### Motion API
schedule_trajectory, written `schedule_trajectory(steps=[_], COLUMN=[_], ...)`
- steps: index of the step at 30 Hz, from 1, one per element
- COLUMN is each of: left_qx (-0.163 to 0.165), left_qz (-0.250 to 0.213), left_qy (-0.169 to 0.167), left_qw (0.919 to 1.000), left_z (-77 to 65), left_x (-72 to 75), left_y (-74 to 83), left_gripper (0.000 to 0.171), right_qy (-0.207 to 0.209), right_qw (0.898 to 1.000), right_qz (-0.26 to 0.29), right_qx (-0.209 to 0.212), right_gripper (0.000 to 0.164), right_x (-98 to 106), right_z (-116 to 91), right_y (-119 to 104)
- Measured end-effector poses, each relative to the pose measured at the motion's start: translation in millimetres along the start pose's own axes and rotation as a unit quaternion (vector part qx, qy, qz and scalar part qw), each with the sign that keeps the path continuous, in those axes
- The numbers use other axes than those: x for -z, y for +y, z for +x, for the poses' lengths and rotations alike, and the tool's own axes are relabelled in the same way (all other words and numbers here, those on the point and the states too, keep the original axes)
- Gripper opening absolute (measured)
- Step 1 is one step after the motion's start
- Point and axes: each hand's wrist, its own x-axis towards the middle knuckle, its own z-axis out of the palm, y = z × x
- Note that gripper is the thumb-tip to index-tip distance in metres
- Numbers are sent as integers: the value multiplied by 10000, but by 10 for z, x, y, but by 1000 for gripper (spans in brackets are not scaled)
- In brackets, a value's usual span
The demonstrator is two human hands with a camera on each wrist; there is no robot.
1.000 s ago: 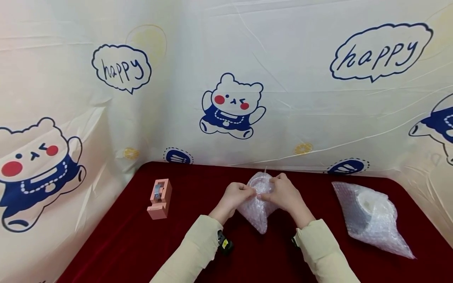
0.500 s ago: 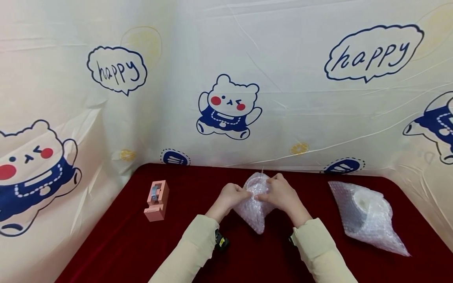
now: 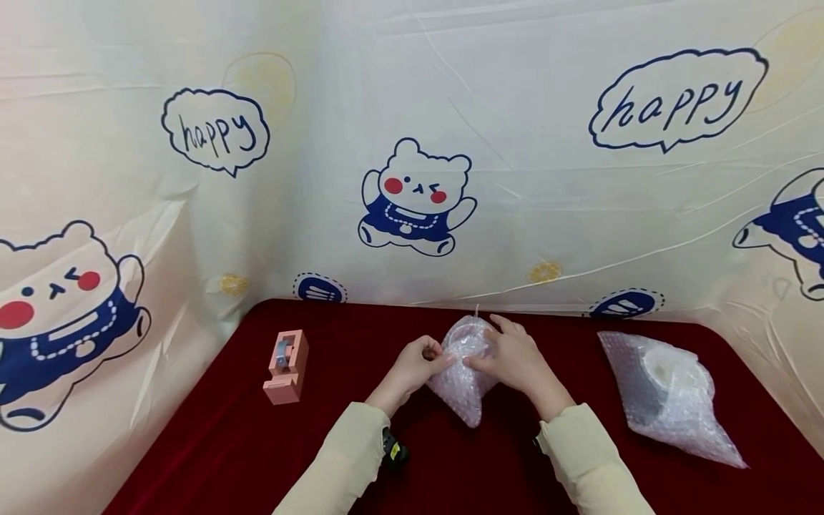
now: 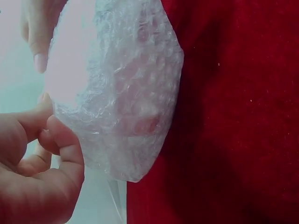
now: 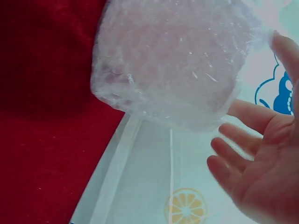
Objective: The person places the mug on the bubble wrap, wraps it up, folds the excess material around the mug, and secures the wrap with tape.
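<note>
A rounded package in clear bubble wrap (image 3: 465, 383) stands on the dark red tablecloth, tapering to a corner toward me. At its upper left, the left hand (image 3: 412, 366) has thumb and index finger meeting at the wrap (image 4: 112, 84), its other fingers curled. Whether tape or a wrap edge lies between those fingertips is too small to tell. The right hand (image 3: 518, 357) rests against the opposite side, thumb on the front of the wrap. In the right wrist view, that hand's fingers (image 5: 233, 154) are spread and loose, with the index finger beside the wrap (image 5: 168, 60).
A pink tape dispenser (image 3: 287, 368) with a roll of tape stands on the left of the table. Another bubble-wrapped item (image 3: 669, 393), with a white round thing inside, lies at the right. A white printed curtain (image 3: 515, 236) hangs behind the table.
The left hand has drawn slightly left, and a gap shows inside its bent index finger. The right hand's fingers have loosened and spread. The package has hardly moved.
</note>
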Motion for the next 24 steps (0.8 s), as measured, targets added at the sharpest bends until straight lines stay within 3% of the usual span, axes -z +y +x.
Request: schedule_trajectory(steps=[6, 11, 17, 20, 24], left_qx=[-224, 99, 55, -59, -336], left_qz=[-106, -196, -161, -18, 605], left_qy=[-198, -166, -106, -93, 36], left_qw=[9995, 9996, 9998, 9999, 9976], left_z=[-39, -20, -18, -5, 36], left_x=[38, 31, 32, 34, 41], left_y=[-24, -15, 13, 44, 97], left_gripper=[24, 21, 21, 23, 27], right_qy=[-163, -13, 77, 51, -14], right_qw=[9954, 9906, 9846, 9836, 9825], right_qz=[926, 1351, 1730, 1783, 1835], right_qx=[-191, -206, -238, -284, -319], right_gripper=[76, 80, 83, 86, 87], right_x=[-114, -195, -262, -279, -285], right_z=[-55, -81, -61, -54, -57], right_y=[75, 107, 124, 130, 132])
